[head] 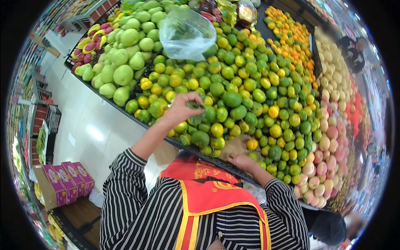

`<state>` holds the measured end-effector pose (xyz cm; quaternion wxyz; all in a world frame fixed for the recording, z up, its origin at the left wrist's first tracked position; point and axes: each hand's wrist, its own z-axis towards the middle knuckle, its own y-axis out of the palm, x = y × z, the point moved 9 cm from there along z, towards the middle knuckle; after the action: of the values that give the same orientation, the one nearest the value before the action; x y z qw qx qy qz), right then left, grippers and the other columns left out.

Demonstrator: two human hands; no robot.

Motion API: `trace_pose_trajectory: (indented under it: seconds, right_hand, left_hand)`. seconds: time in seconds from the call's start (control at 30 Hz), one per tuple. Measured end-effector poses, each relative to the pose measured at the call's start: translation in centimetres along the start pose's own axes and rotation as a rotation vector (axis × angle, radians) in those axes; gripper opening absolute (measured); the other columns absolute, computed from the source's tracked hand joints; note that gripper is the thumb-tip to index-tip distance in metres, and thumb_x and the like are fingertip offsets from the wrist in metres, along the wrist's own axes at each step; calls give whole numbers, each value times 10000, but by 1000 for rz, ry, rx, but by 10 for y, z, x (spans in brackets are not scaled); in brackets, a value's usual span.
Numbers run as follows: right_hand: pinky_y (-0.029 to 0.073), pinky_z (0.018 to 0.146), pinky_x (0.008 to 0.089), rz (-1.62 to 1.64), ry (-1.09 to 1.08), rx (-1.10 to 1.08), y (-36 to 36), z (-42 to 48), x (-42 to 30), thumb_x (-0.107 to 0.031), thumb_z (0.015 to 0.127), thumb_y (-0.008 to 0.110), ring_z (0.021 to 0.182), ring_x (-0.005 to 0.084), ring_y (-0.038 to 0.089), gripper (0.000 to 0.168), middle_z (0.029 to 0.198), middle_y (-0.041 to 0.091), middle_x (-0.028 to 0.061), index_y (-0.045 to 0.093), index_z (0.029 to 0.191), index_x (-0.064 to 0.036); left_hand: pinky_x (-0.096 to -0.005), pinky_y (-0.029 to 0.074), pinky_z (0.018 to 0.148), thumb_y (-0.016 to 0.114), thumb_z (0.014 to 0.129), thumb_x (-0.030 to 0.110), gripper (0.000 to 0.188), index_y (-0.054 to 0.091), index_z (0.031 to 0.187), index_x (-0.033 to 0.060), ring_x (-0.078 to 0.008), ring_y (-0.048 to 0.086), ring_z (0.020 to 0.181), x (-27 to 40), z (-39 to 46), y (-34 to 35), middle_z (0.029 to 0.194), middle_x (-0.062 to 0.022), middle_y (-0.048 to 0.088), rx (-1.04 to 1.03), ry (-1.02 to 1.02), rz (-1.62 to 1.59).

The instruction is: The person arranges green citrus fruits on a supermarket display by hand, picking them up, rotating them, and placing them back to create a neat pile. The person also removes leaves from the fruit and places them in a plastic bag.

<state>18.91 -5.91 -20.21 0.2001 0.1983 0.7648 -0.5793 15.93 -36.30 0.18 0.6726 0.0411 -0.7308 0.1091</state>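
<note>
My left hand [184, 107] is raised over the near left part of a heap of green and yellow citrus fruit [231, 73], thumb and fingertips pinched on a green leaf or similar thin thing [196, 116]; blur hides its exact shape. My right hand [242, 162] rests low at the display's front edge, beside a bare brown patch [236, 146] where a single orange-yellow fruit [252, 144] lies. Whether its curled fingers hold anything cannot be told. A clear plastic bag [187, 34] with green content lies on top of the heap at the back.
Green pears [123, 75] and red fruit in yellow foam nets [90, 47] lie left; small oranges [290, 37] and pinkish apples [325, 162] lie right. A black display rim [140, 122] runs along the front. Purple cartons [68, 181] stand lower left. Other people [331, 226] are at right.
</note>
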Motion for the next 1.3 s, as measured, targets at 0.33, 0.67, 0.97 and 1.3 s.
trace_pose_trajectory:
  seconds: [0.33,0.67,0.97,1.3]
  right_hand:
    - [556,753,453,-36,198,-264,29,5,25,-108,808,578,875,363,679,155,922,688,176,681,907,-48]
    - [511,686,331,394,714,601,-164,-52,10,-41,717,735,755,206,636,186,814,663,119,692,894,2]
    - [442,622,263,210,400,1120,-404,138,-16,-108,785,776,689,104,546,151,768,601,20,653,840,-38]
    - [469,959,437,-174,228,843,-425,191,-12,-278,829,738,1123,369,562,564,1221,573,178,522,1287,-28]
  left_hand:
    - [-334,485,850,792,732,123,407,644,1107,71,-236,596,951,82,193,-166,1065,-148,627,377,264,528]
    - [-330,524,781,659,826,29,338,620,1161,55,-233,626,866,69,133,-182,1059,-117,596,417,517,484]
    - [-365,516,604,656,792,10,156,642,943,45,-294,647,731,-35,-36,-92,859,-100,618,49,568,697]
    - [-367,512,580,665,774,25,168,629,936,54,-263,645,714,-34,-47,-78,824,-72,597,129,573,770]
